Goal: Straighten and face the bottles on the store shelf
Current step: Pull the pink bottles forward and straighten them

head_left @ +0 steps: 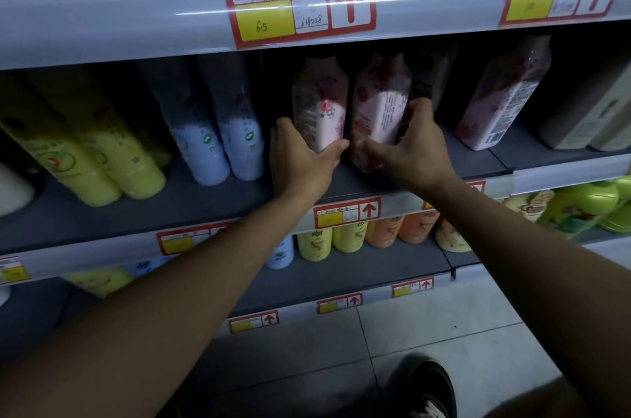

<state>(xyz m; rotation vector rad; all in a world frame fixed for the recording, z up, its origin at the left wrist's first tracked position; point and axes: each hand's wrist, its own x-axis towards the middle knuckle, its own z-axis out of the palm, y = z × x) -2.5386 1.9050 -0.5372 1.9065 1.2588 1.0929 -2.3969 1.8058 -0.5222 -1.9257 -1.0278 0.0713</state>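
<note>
Both hands are on the middle shelf, each wrapped around the base of its own pink bottle. The left hand clamps the left pink bottle, thumb across the front near the bottom; the right hand clamps the right pink bottle, fingers curled around its far side. The two bottles stand just beside each other, set back from the shelf's front edge, and their back-label print seems to face outward, so they probably still need turning.

Both grips sit low on tall bottles, so a quick twist or pull could tip a top over. The right pink bottle has a darker bottle close behind it, which a backward shove could knock. A third pink bottle leans to the right of the pair, untouched, and could topple if the shelf is jolted.
</note>
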